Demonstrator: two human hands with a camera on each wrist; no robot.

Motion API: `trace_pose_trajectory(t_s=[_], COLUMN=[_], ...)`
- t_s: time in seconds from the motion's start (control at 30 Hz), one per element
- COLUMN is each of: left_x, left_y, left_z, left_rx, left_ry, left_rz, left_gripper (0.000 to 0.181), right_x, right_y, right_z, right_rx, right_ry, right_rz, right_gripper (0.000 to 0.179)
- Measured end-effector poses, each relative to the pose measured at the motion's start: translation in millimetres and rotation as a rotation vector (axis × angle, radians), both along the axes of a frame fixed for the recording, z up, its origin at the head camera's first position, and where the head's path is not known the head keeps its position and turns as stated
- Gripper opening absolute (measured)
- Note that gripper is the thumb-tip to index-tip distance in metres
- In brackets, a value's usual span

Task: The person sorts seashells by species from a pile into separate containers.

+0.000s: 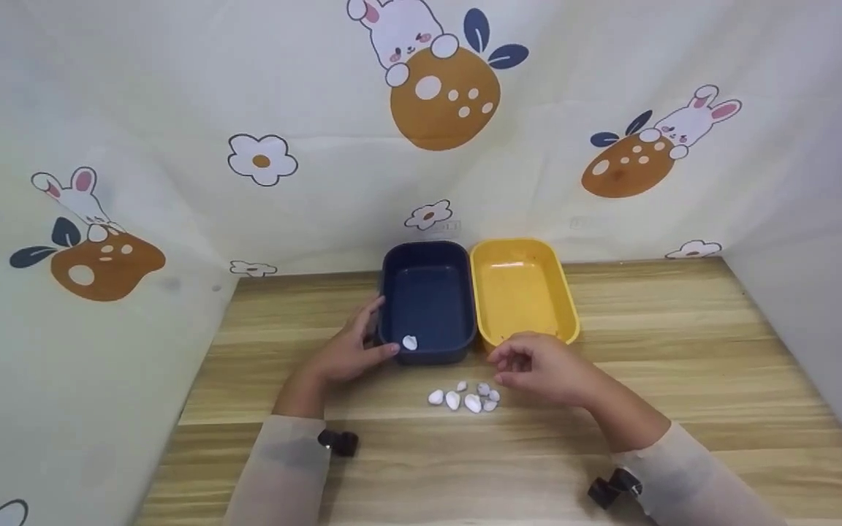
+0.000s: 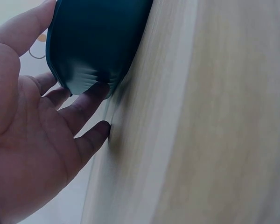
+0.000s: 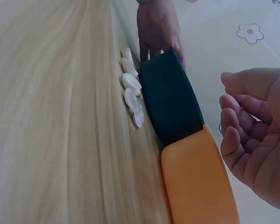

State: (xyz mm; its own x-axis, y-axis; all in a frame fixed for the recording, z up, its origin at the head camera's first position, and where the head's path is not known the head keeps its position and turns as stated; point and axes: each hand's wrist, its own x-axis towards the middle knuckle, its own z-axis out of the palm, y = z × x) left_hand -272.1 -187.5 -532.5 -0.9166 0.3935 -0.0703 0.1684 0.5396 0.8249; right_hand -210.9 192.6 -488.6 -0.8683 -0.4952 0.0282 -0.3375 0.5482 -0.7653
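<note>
A dark blue rectangular bin (image 1: 432,299) stands against the back wall. My left hand (image 1: 348,354) rests at its left side, the thumb by the front corner and the other fingers spread along the wall. Inside that bin, near the front left corner, lies one white seashell (image 1: 410,342). My right hand (image 1: 549,371) hovers at the front edge of a yellow bin (image 1: 520,296), its fingers loosely bent; nothing shows in it in the right wrist view. Several white shells (image 1: 473,403) lie on the table in front of the bins, left of the right hand.
The two bins stand side by side on a wood-grain table (image 1: 421,467). Behind them and along both sides hangs a pale curtain (image 1: 319,95) printed with rabbits and flowers. Small black devices (image 1: 338,442) sit on both sleeves near the wrists.
</note>
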Motion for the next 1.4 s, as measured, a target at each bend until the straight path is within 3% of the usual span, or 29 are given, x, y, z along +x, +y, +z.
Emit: trace_pose_trajectory(t_s=[0.3, 0.7, 0.97, 1.4], left_x=[1.1, 2.5, 3.0, 1.5], left_y=[1.2, 1.7, 1.9, 0.6], left_z=[-2.4, -0.1, 1.4, 0.4], left_rx=[0.038, 0.036, 0.031, 0.001], left_ry=[-0.010, -0.020, -0.028, -0.012], left_rz=[0.004, 0.005, 0.007, 0.000], left_gripper=[0.099, 0.098, 0.099, 0.100], right_x=[1.9, -1.8, -3.7, -3.8], right_y=[-4, -4, -5, -9], right_z=[-12.5, -31.0, -39.4, -42.6], right_rx=[0.066, 0.128, 0.137, 0.172], right_ry=[-0.002, -0.095, -0.108, -0.043], right_rz=[0.102, 0.188, 0.186, 0.187], right_gripper=[0.020, 0.020, 0.021, 0.018])
